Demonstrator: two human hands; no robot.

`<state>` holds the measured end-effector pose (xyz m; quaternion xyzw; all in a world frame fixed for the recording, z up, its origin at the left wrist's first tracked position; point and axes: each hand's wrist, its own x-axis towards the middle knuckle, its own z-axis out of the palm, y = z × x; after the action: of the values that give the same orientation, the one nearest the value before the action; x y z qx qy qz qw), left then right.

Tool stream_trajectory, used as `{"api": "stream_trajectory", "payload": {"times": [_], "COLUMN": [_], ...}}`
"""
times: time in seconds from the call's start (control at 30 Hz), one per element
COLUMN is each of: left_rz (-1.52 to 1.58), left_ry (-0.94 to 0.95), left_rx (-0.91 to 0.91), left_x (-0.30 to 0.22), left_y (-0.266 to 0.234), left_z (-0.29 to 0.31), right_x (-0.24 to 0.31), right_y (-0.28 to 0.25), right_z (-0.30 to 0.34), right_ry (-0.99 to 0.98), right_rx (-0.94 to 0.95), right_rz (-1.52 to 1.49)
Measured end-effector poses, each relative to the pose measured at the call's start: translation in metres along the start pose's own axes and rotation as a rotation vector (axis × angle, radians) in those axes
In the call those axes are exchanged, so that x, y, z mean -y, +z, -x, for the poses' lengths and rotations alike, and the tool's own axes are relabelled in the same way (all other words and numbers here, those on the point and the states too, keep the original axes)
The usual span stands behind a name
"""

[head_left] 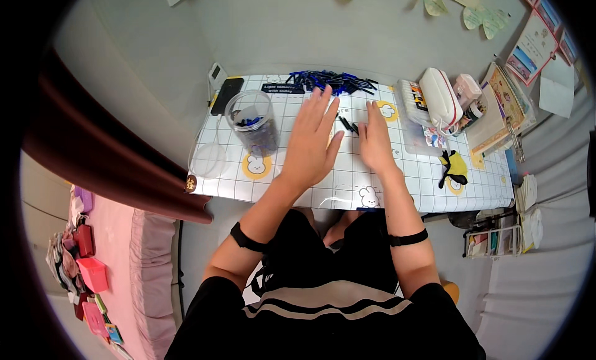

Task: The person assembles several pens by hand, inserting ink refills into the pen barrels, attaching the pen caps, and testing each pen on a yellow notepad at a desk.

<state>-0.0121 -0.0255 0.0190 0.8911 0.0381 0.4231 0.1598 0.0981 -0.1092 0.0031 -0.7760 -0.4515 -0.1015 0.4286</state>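
Observation:
My left hand [311,141] is stretched out flat over the table, fingers extended toward the heap of thin dark blue and black sticks [335,82] at the back. It holds nothing. To its right, my right hand [376,147] stands more on edge with its fingers straight, also holding nothing. A few loose black sticks [347,125] lie between the two hands, close to the right fingers. Left of my left hand is a clear plastic jar [253,133] with more blue and dark sticks inside. What exactly the sticks are is too small to tell.
The table [292,192] has a white grid cover. A round clear lid [208,159] and a black phone [227,96] lie at the left. On the right are a clear bin [425,145], a white pouch [441,96], upright notebooks [503,108] and a yellow-black cloth item [456,167].

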Motion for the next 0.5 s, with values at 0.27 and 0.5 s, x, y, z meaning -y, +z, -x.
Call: {"api": "stream_trajectory", "payload": {"times": [0.27, 0.5], "left_rz": [-0.170, -0.162], "left_ry": [-0.170, -0.140], "left_rx": [0.343, 0.373], "left_x": [0.011, 0.019], "left_y": [0.041, 0.033], "left_z": [0.024, 0.023], "right_x": [-0.001, 0.004], "right_y": [0.013, 0.025], "right_z": [0.029, 0.035], "right_ry": [-0.072, -0.132], "right_rx": [0.013, 0.040], "right_rz": [0.122, 0.115]}}
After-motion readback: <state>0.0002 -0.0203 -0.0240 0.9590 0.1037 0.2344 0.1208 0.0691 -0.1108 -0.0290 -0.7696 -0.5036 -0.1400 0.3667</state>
